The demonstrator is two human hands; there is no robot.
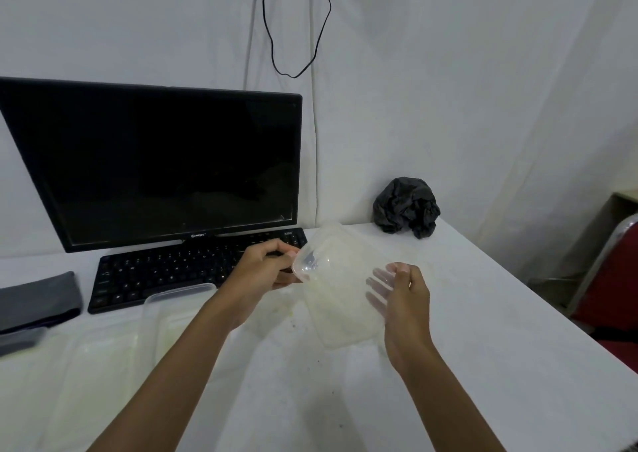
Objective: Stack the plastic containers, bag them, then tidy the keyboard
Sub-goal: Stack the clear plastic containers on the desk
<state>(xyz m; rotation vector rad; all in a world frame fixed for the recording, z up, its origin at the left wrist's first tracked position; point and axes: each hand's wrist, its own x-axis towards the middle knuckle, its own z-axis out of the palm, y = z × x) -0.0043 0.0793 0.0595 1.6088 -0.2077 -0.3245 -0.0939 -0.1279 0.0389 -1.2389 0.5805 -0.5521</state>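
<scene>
In front of the black rectangular keyboard (179, 267), both hands hold a clear rectangular plastic container (336, 286) tilted above the table: left hand (266, 267) pinching its corner, right hand's (405, 299) straight fingers supporting it.

A clear plastic container (340, 289) is tilting in midair above the table. More clear containers (103, 358) are lying before the black keyboard (179, 265).

A dark monitor (152, 165) stands at ten o'clock on the white table (448, 365), folded grey cloth (38, 299) at nine, a black cable (297, 37) hanging at twelve.
</scene>
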